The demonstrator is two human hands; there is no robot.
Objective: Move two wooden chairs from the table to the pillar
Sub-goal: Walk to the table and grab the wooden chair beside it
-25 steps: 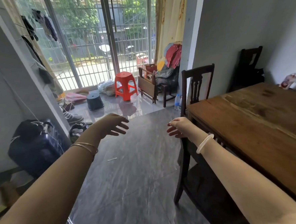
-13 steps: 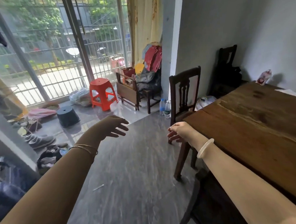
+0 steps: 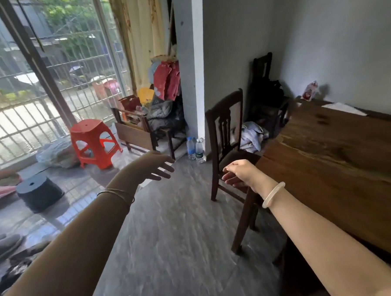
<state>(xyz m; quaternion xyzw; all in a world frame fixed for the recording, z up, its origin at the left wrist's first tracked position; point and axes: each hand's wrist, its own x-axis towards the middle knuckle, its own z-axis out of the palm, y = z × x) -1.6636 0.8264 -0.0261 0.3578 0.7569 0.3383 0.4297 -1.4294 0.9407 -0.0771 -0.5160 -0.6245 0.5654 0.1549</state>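
At table [image 3: 326, 163] end nearest pillar [image 3: 192, 80], wooden chair [image 3: 225, 132] stands ahead-right; your right hand [image 3: 239, 174] nearer, left hand [image 3: 154, 164] wide; both spread, empty.

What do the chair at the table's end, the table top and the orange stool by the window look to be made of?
Chair: dark-stained wood, seemingly smooth; slatted back and slim legs suggest it.
Table: brown wood with plain grain streaks and dark stains, a fairly matte finish.
Orange stool: likely moulded plastic, given its uniform colour, slight sheen and one-piece shape.
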